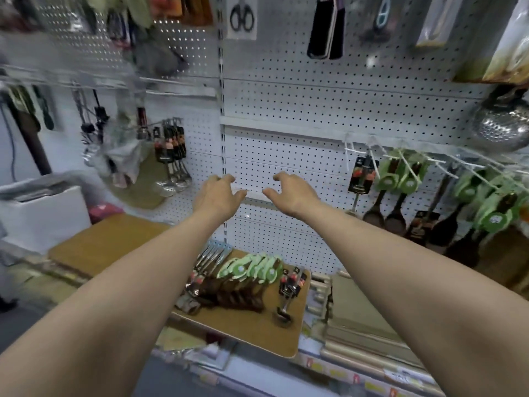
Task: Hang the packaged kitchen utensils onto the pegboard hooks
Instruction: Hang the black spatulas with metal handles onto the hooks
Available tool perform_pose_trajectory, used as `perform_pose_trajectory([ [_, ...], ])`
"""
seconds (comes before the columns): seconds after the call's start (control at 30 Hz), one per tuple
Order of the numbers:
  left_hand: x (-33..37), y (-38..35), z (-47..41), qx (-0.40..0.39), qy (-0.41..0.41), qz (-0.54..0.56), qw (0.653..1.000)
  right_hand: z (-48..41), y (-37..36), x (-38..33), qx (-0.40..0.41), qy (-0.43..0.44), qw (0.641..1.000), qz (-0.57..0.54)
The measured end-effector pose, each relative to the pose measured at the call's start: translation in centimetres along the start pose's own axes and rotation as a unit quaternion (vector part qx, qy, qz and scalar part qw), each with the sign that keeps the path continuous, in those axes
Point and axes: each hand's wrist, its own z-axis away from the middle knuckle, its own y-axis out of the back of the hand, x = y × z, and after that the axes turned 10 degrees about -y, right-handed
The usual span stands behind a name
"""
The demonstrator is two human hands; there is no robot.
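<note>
2 hands up at the pegboard (286, 110), both with bare forearms stretched out. Left hand (216, 196) and right hand (292, 193) are near each other, fingers half-curled like claws, tips at a short white rail (253, 193) on the board. Blur there, so cannot tell whether either hand pinches the rail or just touches it. No utensil in either hand.

Packaged utensils lie below on the brown worktop (257, 325): green-carded wooden spoons (249, 270) in an overlapping pile, forks (211, 256) just left, 1 black-carded ladle (290, 285) just right.

More green-carded spoons (400, 179) already hang on white hooks (412, 167), right of the hands.
</note>
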Motion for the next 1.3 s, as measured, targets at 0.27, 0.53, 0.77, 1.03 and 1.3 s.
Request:
perform_pose_trajectory([
  [0.27, -10.0, -2.8, -3.0, -0.030, 0.040, 0.008, 0.999, -6.4, -9.0, -3.2, -0.062, -0.006, 0.998, 0.020],
  [0.53, -21.9, -10.6, -8.0, -0.134, 0.104, 0.060, 0.984, -15.0, -23.3, -4.1, -0.178, -0.069, 0.981, -0.022],
  [0.77, -30.7, -18.1, -9.2, -0.230, 0.151, 0.096, 0.957, -18.0, -34.0, -3.5, -0.277, -0.141, 0.949, -0.046],
  [1.03, -37.0, -27.1, -9.2, -0.307, 0.202, 0.139, 0.920, -19.0, -43.9, -1.6, -0.334, -0.267, 0.896, -0.116],
  [1.3, -40.7, -34.7, -10.6, -0.329, 0.204, 0.187, 0.903, -20.8, -51.8, -0.8, -0.305, -0.409, 0.825, -0.244],
])
